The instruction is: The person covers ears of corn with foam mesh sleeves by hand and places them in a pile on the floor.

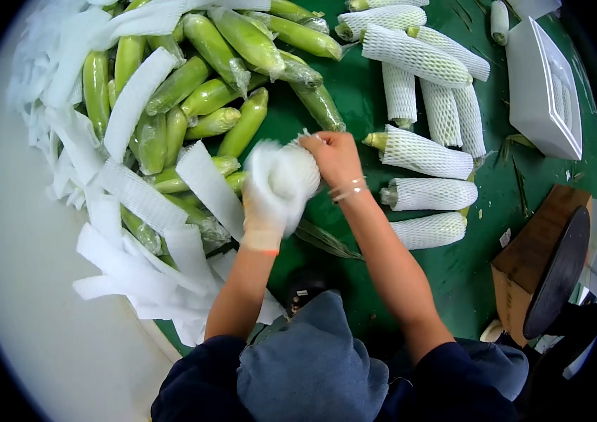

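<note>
Centrally, over the green surface [354, 281], a white foam net [301, 169] is pinched by the closed fingers of the right hand [332, 160], its forearm slanted inward; whether the blurred left hand's [262, 214] fingers are closed cannot be told.

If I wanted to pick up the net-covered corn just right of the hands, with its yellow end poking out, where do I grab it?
Probably around the middle of that corn, from straight above. It lies flat and is long and round, so fingers could curl over both sides. Another wrapped corn lies close on your side, leaving less finger room there.
</note>
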Demonstrator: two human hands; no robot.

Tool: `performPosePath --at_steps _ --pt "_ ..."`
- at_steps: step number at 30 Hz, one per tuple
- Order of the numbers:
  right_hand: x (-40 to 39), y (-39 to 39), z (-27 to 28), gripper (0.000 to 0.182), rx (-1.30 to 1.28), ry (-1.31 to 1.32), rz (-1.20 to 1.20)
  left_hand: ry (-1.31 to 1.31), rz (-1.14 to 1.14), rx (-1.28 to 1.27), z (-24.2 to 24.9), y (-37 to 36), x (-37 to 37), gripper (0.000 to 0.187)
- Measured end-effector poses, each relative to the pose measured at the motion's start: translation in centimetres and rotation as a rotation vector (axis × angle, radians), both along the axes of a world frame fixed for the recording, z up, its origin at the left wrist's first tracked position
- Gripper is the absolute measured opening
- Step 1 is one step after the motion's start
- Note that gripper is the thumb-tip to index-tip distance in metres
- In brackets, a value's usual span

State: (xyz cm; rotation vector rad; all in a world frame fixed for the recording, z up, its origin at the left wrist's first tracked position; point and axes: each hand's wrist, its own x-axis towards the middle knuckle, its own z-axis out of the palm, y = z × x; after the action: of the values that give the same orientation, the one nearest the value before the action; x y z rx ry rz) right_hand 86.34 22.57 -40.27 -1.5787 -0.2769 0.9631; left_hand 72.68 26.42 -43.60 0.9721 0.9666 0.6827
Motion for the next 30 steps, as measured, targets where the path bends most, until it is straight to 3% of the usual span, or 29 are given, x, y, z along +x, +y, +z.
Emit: performPosePath --at_steps 2,3,6,7,8,10,12,13,14,16,17,18,19,20,21,23,24,25,26,28,29,30 --pt "-1.0 0.0 -4.8 0.029 -0.046 0.206 -0.192 -0.226 0.112 -0.172 -3.2 2.1 1.3 0.023" --pt "-1.5 -0.2 -5.5 0.028 -0.043 0.235 -0.291 -0.225 0.100 -0.121 -4.5 2.7 2.0 0.019" --pt "-2.1 -1.0 -10.0 0.026 0.014 0.422 -0.514 0.595 -0.009 0.636 -6.1 3.9 4.6 0.025" --pt "-1.5 -1.7 -10.5 0.033 -0.007 0.672 -0.454 0.510 -0.037 0.469 -4.2 3.4 5.6 0.024" --pt "-1.2 -2.4 -9.6 0.036 0.253 0.724 -0.472 0.438 -0.050 0.299 -2.3 2.8 6.6 0.024" --pt "0.9 -3.6 -6.4 0.037 0.388 0.807 -0.461 0.705 -0.170 0.377 4.5 0.4 7.4 0.017" --pt "2.7 -4.8 -3.4 0.040 0.483 0.878 -0.525 0.633 0.038 0.921 5.4 0.2 4.4 0.032" --pt "3.8 -6.0 -3.8 0.042 0.681 0.981 -0.478 0.720 0.153 1.063 7.4 1.0 2.5 0.038" --pt "4.4 -6.6 -6.2 0.043 1.070 1.018 -0.061 0.808 0.266 1.199 9.5 2.1 0.4 0.044" --pt "2.2 -5.3 -2.6 0.043 0.560 0.854 -0.267 0.849 0.612 1.326 9.6 4.7 -2.9 0.046" --pt "1.0 -4.4 -2.6 0.041 0.347 0.737 -0.153 0.846 0.623 1.334 9.4 5.6 -4.0 0.046" --pt "-1.1 -3.0 -1.5 0.034 0.237 0.498 -0.061 1.048 0.349 1.063 9.0 6.0 -5.3 0.044" --pt "-2.8 -1.4 -0.5 0.039 0.222 0.218 0.092 1.217 0.072 0.770 8.6 5.9 -6.1 0.042" --pt "-4.3 0.2 -0.9 0.055 0.329 0.033 0.152 1.220 0.068 0.774 8.3 5.4 -6.3 0.042" --pt "-4.9 1.7 0.4 0.067 0.386 -0.153 0.245 0.966 0.037 0.711 7.9 4.6 -6.2 0.042" --pt "-4.2 3.7 1.6 0.060 0.570 0.000 0.455 0.446 -0.078 0.563 7.0 4.4 -5.7 0.043" --pt "-3.2 4.3 2.0 0.055 0.658 0.070 0.608 0.428 -0.086 0.565 6.9 4.7 -5.2 0.043" --pt "-2.5 4.0 2.3 0.043 0.571 -0.086 0.509 0.283 -0.078 0.330 8.1 5.1 -4.0 0.043" --pt "-1.8 3.7 2.6 0.034 0.566 -0.024 0.361 0.137 -0.072 0.096 9.6 5.3 -2.9 0.044" --pt "0.5 2.4 3.1 0.026 0.537 0.309 0.216 -0.252 -0.044 -0.065 9.9 5.1 -0.1 0.034" --pt "1.3 2.0 3.5 0.024 0.584 0.587 0.151 -0.036 -0.137 0.426 8.8 5.1 1.7 0.034" --pt "1.8 2.0 3.0 0.019 0.526 0.586 0.100 -0.089 -0.208 0.255 6.6 6.0 2.8 0.032"
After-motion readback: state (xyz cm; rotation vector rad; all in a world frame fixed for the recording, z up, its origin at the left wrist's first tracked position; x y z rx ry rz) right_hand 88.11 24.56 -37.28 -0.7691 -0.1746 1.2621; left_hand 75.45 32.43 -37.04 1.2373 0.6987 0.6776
